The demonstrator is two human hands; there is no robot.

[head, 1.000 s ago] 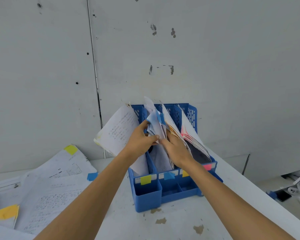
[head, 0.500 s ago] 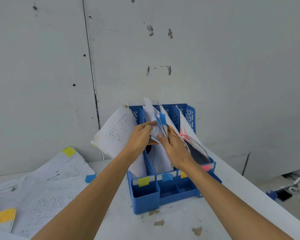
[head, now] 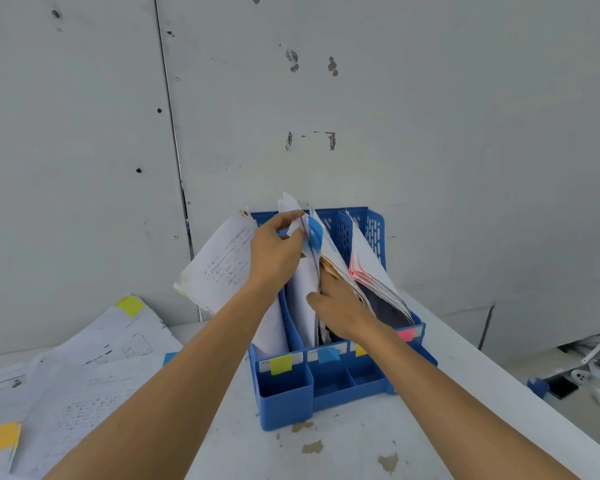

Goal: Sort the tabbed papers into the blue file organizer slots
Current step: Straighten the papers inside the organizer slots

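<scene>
Left hand has climbed to pinch the top of the blue-tabbed paper. Right hand, fingers straight, presses deeper into the second slot of the blue file organizer, where the sheet stands, seemingly nearly filed.

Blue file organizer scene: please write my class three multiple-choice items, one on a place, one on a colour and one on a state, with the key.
1. Where do the loose papers lie?
A. On the table, left of the blue file organizer
B. On top of the organizer
C. On the floor

2. What colour is the tab on the front of the leftmost slot?
A. Pink
B. Yellow
C. Green

3. What is the left hand doing?
A. Lying flat on the table
B. Hanging idle
C. Gripping the blue-tabbed paper near its top edge

Key: 1 A, the sheets spread over the table on the organizer's left side; 2 B, a yellow tab sits on that slot's label; 3 C, its fingers curl round the paper's top.
</scene>
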